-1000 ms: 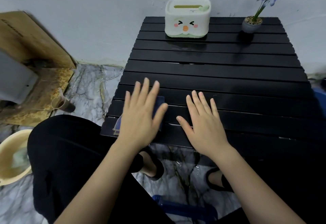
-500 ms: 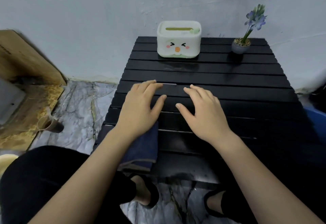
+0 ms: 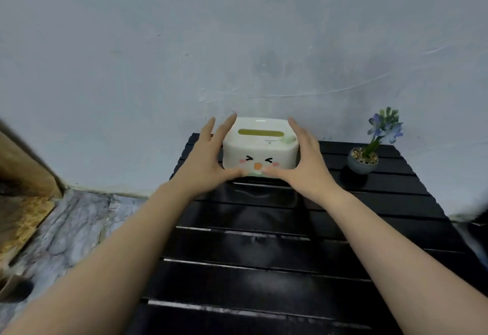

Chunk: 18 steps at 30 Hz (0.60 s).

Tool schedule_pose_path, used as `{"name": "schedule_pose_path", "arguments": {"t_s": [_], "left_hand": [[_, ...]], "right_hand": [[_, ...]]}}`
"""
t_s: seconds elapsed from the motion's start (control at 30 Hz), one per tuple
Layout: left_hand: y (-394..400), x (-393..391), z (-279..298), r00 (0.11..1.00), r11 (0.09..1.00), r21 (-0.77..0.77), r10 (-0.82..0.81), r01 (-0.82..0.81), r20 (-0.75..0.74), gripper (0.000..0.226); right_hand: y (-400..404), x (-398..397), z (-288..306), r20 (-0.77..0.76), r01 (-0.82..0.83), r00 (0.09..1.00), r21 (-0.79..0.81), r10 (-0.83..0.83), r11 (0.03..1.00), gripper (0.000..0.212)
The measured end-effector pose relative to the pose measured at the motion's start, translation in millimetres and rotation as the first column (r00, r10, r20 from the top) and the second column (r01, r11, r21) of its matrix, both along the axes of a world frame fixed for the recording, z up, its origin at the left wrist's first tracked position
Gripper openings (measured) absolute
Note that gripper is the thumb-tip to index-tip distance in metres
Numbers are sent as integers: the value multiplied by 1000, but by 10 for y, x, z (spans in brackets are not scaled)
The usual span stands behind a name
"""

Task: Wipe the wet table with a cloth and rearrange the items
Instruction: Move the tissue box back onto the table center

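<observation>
A white tissue box (image 3: 260, 147) with a cartoon face stands at the far edge of the black slatted table (image 3: 250, 268), against the wall. My left hand (image 3: 204, 160) presses on its left side and my right hand (image 3: 307, 160) on its right side. Both thumbs lie along the lower front edge, so the box is clasped between the two hands. The cloth is out of view.
A small grey pot with a purple flower (image 3: 363, 160) stands at the table's far right. The pale wall (image 3: 237, 44) rises right behind the box. A marble floor (image 3: 74, 223) and a wooden board (image 3: 23, 171) lie to the left.
Both hands left the near part of the table and the blue cloth, reached forward, and now clasp the tissue box. The camera has tilted up and moved closer to the wall.
</observation>
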<state>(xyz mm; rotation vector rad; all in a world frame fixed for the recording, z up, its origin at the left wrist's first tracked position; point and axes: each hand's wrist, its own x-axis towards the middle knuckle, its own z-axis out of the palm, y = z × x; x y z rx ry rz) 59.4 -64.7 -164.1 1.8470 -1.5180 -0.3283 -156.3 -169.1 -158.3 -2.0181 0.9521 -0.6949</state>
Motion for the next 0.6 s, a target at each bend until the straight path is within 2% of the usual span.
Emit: {"name": "schedule_pose_path", "arguments": {"t_s": [0.07, 0.2, 0.4, 0.6], "left_hand": [[-105, 113, -150, 998, 999, 36, -27, 29, -63, 123], [-183, 195, -410, 970, 997, 35, -52, 62, -238, 116], [-68, 55, -383, 970, 999, -34, -23, 15, -241, 114], [497, -249, -88, 973, 993, -112, -51, 26, -226, 111]], "right_hand": [[-170, 61, -144, 50, -14, 999, 24, 13, 1000, 117], [-335, 75, -389, 132, 6, 991, 73, -15, 997, 97], [-238, -19, -323, 196, 21, 980, 45, -29, 999, 91], [316, -354, 8, 230, 16, 973, -27, -9, 1000, 90]]}}
